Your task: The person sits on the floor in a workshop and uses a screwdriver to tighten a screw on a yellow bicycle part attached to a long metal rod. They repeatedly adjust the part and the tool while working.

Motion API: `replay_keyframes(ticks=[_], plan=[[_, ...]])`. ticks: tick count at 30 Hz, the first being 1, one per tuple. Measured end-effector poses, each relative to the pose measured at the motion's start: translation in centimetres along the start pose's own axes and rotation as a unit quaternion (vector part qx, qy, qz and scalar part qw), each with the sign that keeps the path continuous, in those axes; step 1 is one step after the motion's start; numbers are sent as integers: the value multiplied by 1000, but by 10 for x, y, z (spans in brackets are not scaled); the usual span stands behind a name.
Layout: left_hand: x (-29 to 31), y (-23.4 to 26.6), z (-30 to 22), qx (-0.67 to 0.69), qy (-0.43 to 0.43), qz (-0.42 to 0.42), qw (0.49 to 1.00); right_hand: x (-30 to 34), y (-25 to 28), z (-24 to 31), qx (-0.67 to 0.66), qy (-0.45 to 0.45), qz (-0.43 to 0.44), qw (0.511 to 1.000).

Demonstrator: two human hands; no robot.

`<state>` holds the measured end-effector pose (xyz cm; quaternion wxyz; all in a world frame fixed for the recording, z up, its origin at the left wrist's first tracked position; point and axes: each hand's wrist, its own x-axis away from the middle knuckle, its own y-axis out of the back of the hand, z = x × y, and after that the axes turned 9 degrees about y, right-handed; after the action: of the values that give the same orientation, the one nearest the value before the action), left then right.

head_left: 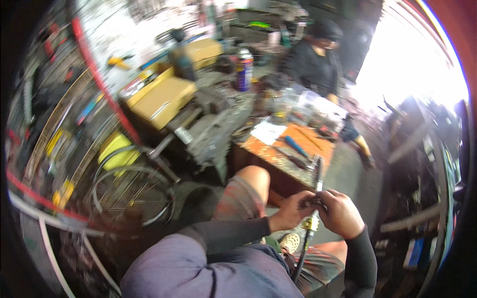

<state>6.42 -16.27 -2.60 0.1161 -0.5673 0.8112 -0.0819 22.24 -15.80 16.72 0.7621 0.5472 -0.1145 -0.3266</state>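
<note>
Between my knees stands a long thin rod [311,223], tilted, with a silver upper end, a yellow part below my fingers and a dark lower length. My right hand [343,214] is closed around it just above the yellow part. My left hand [291,210] comes in from the other side, its bent fingers closed against the rod and meeting the right fingertips. Whether a small piece sits between the fingertips is hidden. Just beyond my hands, a blue-handled tool [295,146] and a dark-handled tool [297,159] lie on an orange-topped bench [253,155].
A white paper [268,131] and clear plastic containers [313,110] sit on the bench. Behind are a spray can [244,69] and cardboard boxes [166,99]. A spoked wheel [133,196] leans at left. Another person [310,64] in dark clothes is at the far right. Cluttered shelving [422,198] stands at right.
</note>
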Motion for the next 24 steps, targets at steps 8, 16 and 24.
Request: replay_keyframes(ticks=[8, 16, 24], plan=[[5, -9, -22, -11, -51, -22, 998, -8, -11, 9, 68, 51, -15, 996], [3, -5, -19, 44, -39, 11, 998, -5, -13, 8, 109, -75, -7, 991], [3, -9, -15, 59, -57, 17, 996, -11, -11, 22, 7, -48, -43, 998]])
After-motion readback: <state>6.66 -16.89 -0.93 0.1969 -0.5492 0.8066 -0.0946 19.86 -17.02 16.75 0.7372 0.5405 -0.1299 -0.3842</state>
